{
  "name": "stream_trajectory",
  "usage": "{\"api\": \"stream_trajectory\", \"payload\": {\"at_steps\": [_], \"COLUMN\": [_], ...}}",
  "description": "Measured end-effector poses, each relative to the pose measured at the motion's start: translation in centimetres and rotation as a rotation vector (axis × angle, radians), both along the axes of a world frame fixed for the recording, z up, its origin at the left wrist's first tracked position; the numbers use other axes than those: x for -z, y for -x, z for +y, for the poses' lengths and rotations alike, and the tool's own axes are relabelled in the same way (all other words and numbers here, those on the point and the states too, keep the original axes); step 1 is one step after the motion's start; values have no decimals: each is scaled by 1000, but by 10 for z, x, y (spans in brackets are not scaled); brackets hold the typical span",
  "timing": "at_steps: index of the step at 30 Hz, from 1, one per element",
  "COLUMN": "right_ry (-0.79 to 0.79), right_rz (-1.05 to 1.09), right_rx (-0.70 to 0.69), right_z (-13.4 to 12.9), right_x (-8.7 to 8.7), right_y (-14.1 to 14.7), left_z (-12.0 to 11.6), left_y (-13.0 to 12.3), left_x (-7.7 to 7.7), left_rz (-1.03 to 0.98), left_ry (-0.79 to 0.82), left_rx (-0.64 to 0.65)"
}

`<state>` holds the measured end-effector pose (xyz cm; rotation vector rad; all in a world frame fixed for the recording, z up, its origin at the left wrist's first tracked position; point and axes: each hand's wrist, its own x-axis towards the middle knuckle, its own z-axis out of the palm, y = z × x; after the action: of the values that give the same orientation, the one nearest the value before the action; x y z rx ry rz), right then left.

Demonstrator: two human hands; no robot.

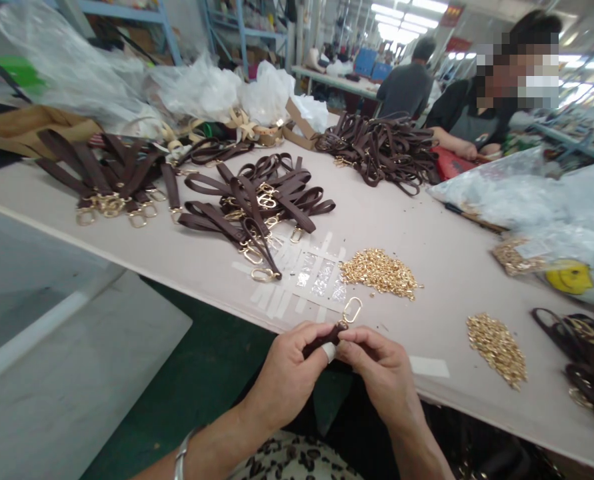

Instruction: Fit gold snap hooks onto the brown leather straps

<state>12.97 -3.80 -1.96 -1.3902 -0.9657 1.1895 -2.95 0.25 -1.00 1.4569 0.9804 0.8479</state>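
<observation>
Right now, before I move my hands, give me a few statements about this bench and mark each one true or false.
1. Your left hand and right hand are both on one dark strap. True.
2. The metal loop on that strap is black. False: the loop is gold.
3. A larger gold pile and a smaller gold pile lie apart on the table. True.
4. The bracelet is on your right arm. False: the bracelet is on your left.
5. More dark straps lie heaped beyond your hands. True.
</observation>
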Motion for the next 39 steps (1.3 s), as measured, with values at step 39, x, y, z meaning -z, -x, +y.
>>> {"api": "stream_trajectory", "payload": {"at_steps": [39], "right_ry": [88], "right_rz": [-1631], "right_rx": [264], "right_z": [-40], "right_x": [17], "right_y": [-203], "left_z": [-9], "left_y": [-6], "left_x": [28], "left_rz": [-95], "left_ry": [440], "left_rx": [74]}}
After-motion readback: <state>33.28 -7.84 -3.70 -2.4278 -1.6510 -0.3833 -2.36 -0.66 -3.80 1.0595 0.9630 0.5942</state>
